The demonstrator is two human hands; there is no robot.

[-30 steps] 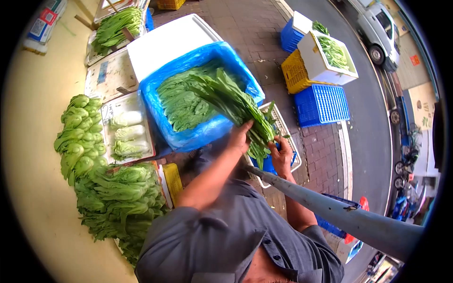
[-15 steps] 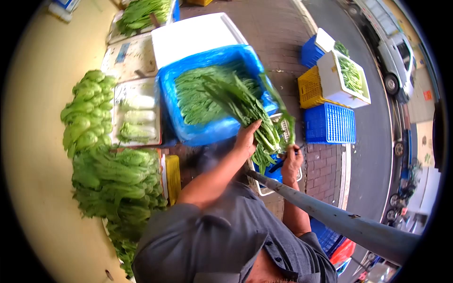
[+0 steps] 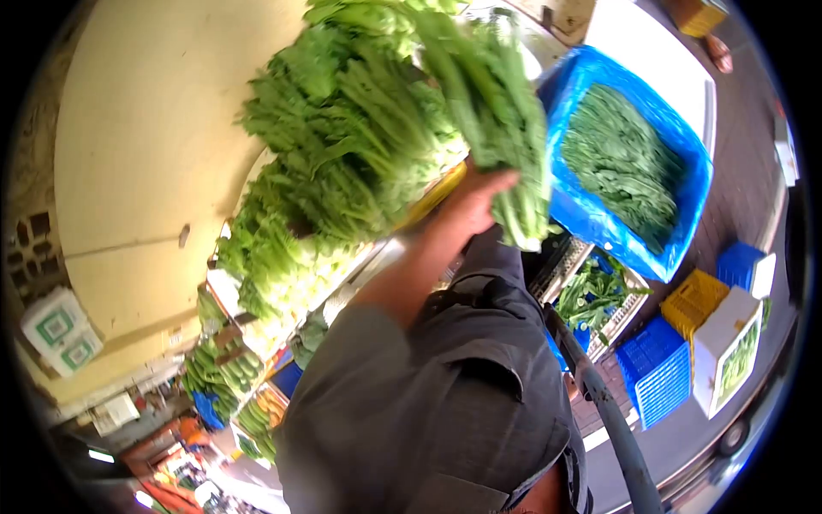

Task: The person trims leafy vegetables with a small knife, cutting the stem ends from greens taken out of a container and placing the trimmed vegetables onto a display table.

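Note:
My left hand [image 3: 479, 199] is closed around the stem end of a bunch of leafy greens [image 3: 497, 103]. The long leaves point away from me, and the pale cut stems stick out below my fingers. Just left of the bunch lies a large heap of similar leafy greens [image 3: 368, 128], its edge partly covered by the held leaves. To the right stands a box lined with blue plastic [image 3: 561, 184], with many greens [image 3: 621, 154] packed inside. My right hand is out of sight.
A pole [image 3: 612, 420] slants up at my right side. Beyond it are a basket holding loose leaves [image 3: 595, 291], a blue crate [image 3: 655, 373], a yellow crate [image 3: 692, 304] and a white foam box [image 3: 715, 351]. Another person's foot [image 3: 719, 53] shows at top right.
The view has swung left. My left hand has carried the bunch from over the blue-lined box to the leafy heap. My right hand, earlier at a single leaf, has left the view.

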